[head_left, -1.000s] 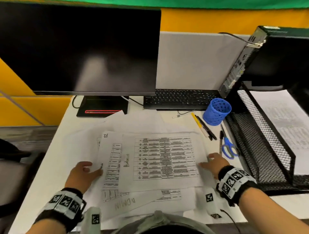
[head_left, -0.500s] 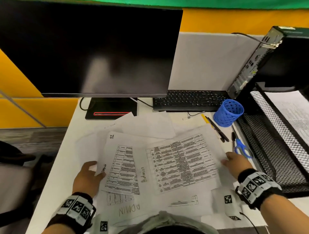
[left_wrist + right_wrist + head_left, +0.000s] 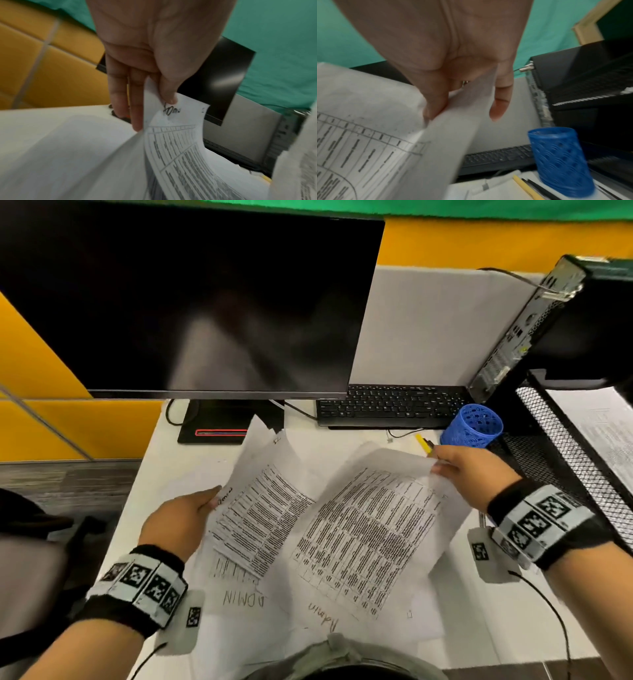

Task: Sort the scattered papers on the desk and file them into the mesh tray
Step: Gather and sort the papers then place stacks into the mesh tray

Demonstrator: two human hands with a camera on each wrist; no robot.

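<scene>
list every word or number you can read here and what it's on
"ADMIN", handwritten, upside down: loose sheet on the desk.
"Admin", handwritten: lower edge of the printed sheet the right hand holds.
Handwritten word by the left hand's thumb: too smeared to read.
Printed tables, keyboard keys: too small or blurred.

It was an office cubicle: a dark monitor point(image 3: 191, 299) and keyboard point(image 3: 390, 405) stood far on the counter point(image 3: 150, 470), with a desktop computer point(image 3: 527, 326) and mesh tray point(image 3: 561, 460) right.
</scene>
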